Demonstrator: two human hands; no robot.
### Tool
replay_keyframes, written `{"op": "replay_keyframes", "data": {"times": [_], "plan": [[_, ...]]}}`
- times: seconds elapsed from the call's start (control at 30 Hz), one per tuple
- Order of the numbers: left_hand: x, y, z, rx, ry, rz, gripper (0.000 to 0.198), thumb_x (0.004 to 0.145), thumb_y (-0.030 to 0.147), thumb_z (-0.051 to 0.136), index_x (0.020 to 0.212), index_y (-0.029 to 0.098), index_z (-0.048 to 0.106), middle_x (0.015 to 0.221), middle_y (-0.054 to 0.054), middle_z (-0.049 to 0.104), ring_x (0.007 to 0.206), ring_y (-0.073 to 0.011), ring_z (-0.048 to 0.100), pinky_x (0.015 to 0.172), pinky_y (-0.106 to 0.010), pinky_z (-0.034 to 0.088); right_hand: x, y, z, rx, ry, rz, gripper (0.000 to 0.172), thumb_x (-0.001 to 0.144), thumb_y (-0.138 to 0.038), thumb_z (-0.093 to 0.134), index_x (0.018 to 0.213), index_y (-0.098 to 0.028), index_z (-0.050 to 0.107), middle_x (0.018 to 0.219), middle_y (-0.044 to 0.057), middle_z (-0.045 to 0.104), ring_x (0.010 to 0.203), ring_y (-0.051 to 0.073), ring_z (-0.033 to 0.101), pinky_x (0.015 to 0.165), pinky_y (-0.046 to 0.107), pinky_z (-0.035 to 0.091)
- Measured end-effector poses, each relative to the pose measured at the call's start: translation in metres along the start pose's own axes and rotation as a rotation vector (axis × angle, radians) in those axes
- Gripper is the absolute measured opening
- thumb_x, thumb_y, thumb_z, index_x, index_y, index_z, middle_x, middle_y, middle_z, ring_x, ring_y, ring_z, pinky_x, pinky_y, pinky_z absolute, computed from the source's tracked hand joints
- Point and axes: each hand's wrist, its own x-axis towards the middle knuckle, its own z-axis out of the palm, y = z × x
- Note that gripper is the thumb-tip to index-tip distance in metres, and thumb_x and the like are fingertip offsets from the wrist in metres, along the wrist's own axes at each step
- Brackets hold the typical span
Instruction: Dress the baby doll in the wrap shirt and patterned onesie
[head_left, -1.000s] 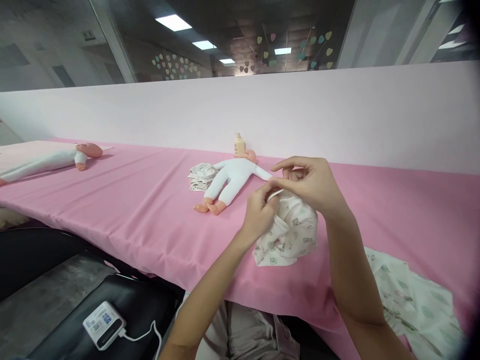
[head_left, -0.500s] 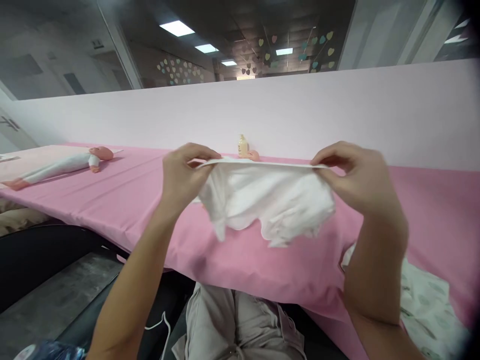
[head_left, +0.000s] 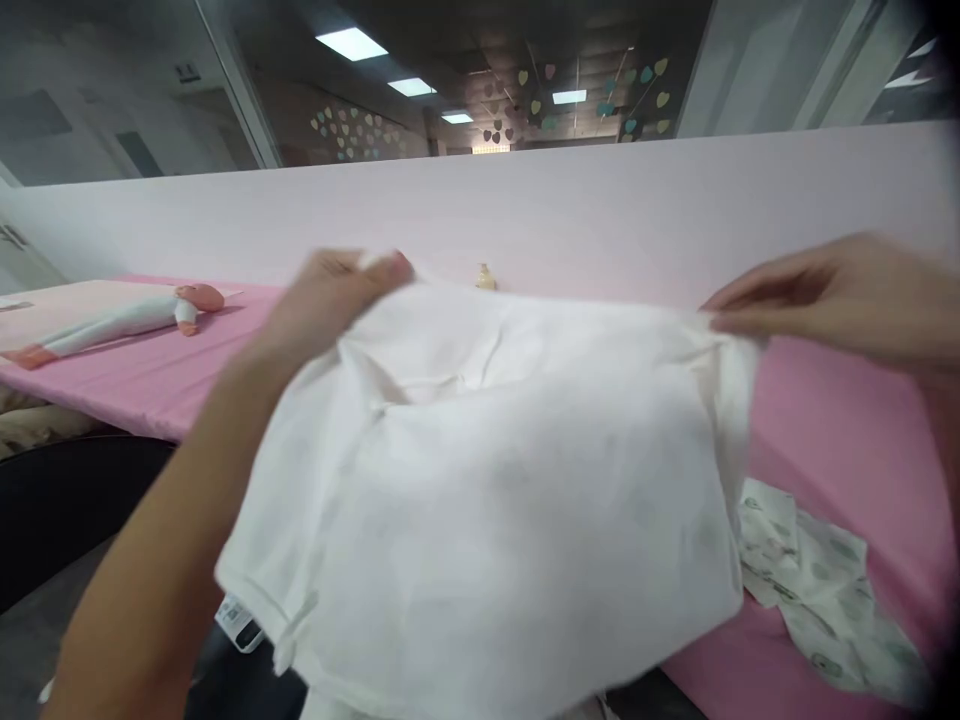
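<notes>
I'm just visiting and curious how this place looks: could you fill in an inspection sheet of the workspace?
Surface: pink cover, partly hidden.
Job's things: white garment, spread out, blurred.
Clutter: printed cloth crumpled at right; doll lying far left; bottle, mostly hidden; white device lower left, partly hidden.
Grips: left grip and right grip each pinch the white garment's upper edge.
Cables: nothing seen.
Surroundings: pale wall, glass above.

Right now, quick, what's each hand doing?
Left hand: closed, holding the white garment by its top edge.
Right hand: closed, pinching the same garment's opposite end.
</notes>
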Motion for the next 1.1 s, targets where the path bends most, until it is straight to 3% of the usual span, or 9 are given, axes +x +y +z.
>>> {"op": "replay_keyframes", "data": {"times": [0.07,0.1,0.23,0.37,0.5,0.63,0.77,0.9,1.1], "plan": [[0.007,-0.037,0.037,-0.075,-0.194,-0.138,0.043,0.076,0.053,0.057,0.07,0.01,0.064,0.064,-0.003,0.064,0.065,-0.019,0.064,0.057,-0.035,0.052,-0.003,0.028,0.036,0.03,-0.368,0.122,0.022,0.064,-0.038,0.077,0.084,-0.029,0.075,0.088,0.008,0.072,0.072,0.016,0.065,0.059,0.028,0.047],[0.011,-0.059,0.058,-0.087,-0.269,-0.173,0.041,0.074,0.053,0.059,0.067,0.013,0.063,0.064,-0.004,0.064,0.063,-0.02,0.063,0.055,-0.033,0.051,-0.005,0.044,0.058,0.07,-0.443,0.185,0.019,0.069,-0.034,0.073,0.086,-0.027,0.075,0.093,0.009,0.071,0.076,0.018,0.066,0.061,0.027,0.048],[0.032,-0.146,0.137,0.154,-0.47,0.044,0.035,0.072,0.051,0.062,0.056,0.019,0.06,0.074,-0.004,0.065,0.081,-0.0232,0.062,0.07,-0.032,0.048,-0.005,0.106,0.139,0.096,-0.66,0.36,0.019,0.073,-0.028,0.064,0.087,-0.02,0.074,0.094,0.008,0.071,0.085,0.021,0.065,0.069,0.027,0.05],[0.06,-0.192,0.195,0.526,-0.479,0.218,0.034,0.081,0.043,0.051,0.062,0.02,0.067,0.081,-0.009,0.065,0.082,-0.0251,0.058,0.079,-0.037,0.042,0.014,0.153,0.18,-0.085,-0.717,0.422,0.017,0.069,-0.033,0.065,0.073,-0.018,0.072,0.08,0.007,0.07,0.077,0.02,0.064,0.064,0.027,0.046],[0.094,-0.2,0.233,0.739,-0.341,0.224,0.031,0.08,0.038,0.052,0.067,0.017,0.07,0.085,-0.014,0.065,0.092,-0.0311,0.054,0.084,-0.044,0.036,0.042,0.188,0.202,-0.178,-0.603,0.448,0.024,0.07,-0.04,0.066,0.072,-0.017,0.071,0.08,0.007,0.069,0.075,0.019,0.062,0.064,0.027,0.043],[0.128,-0.204,0.262,0.825,-0.289,0.201,0.028,0.08,0.035,0.053,0.074,0.014,0.071,0.087,-0.015,0.066,0.095,-0.0308,0.052,0.085,-0.044,0.033,0.066,0.212,0.227,-0.249,-0.522,0.431,0.026,0.071,-0.041,0.065,0.079,-0.017,0.071,0.083,0.008,0.068,0.074,0.019,0.06,0.062,0.028,0.041],[0.16,-0.215,0.292,0.931,-0.299,0.331,0.025,0.082,0.024,0.05,0.081,0.01,0.07,0.092,-0.018,0.065,0.099,-0.03,0.048,0.09,-0.044,0.029,0.087,0.214,0.249,-0.347,-0.417,0.47,0.025,0.072,-0.037,0.063,0.087,-0.019,0.071,0.091,0.008,0.068,0.08,0.019,0.06,0.061,0.028,0.04],[0.183,-0.222,0.317,0.949,-0.319,0.366,0.028,0.082,0.008,0.043,0.082,0.011,0.07,0.093,-0.017,0.065,0.103,-0.0289,0.047,0.094,-0.044,0.026,0.108,0.214,0.263,-0.409,-0.416,0.562,0.026,0.073,-0.035,0.062,0.092,-0.019,0.069,0.094,0.008,0.068,0.081,0.019,0.06,0.06,0.027,0.039],[0.189,-0.222,0.325,0.967,-0.28,0.348,0.029,0.082,0.003,0.04,0.09,0.01,0.067,0.102,-0.017,0.062,0.108,-0.0277,0.046,0.097,-0.042,0.027,0.127,0.212,0.281,-0.55,-0.405,0.591,0.025,0.081,-0.029,0.057,0.098,-0.013,0.066,0.1,0.013,0.065,0.093,0.024,0.06,0.073,0.031,0.045]]}}
